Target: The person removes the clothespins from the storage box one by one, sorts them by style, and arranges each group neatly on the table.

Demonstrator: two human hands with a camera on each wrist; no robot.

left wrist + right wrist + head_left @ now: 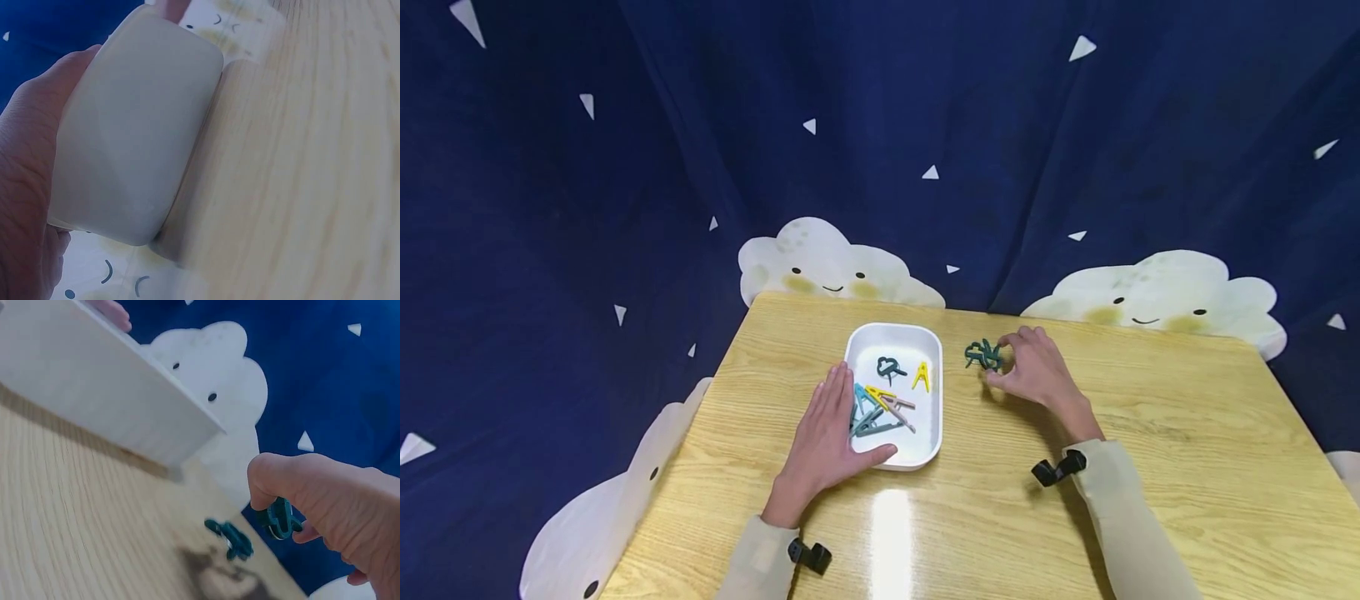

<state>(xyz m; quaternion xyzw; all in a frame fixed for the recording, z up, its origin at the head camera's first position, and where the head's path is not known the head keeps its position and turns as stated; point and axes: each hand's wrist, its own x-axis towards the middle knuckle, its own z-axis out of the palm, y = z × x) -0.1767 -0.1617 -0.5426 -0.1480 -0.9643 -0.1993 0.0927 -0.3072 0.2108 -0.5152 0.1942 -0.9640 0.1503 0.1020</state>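
On the table stands a white tray [925, 437]. Several clothespins in yellow, blue, grey-green and beige lie in it, with a yellow clothespin [923, 369] apart from the pile. A dark green plant clip [888, 365] is at its far end. My left hand [829, 437] rests along the tray's left side, fingers straight and thumb spread over the near edge. To the tray's right, my right hand [1036, 367] pinches a green plant clip [279, 519] between thumb and finger. Close below it in the right wrist view is another green plant clip [231, 539].
The wooden table [1180, 417] runs back to a dark blue curtain [880, 75] with white triangles and smiling clouds. A bright light reflection [891, 533] lies on the tabletop in front of the tray. Each wrist wears a small black camera.
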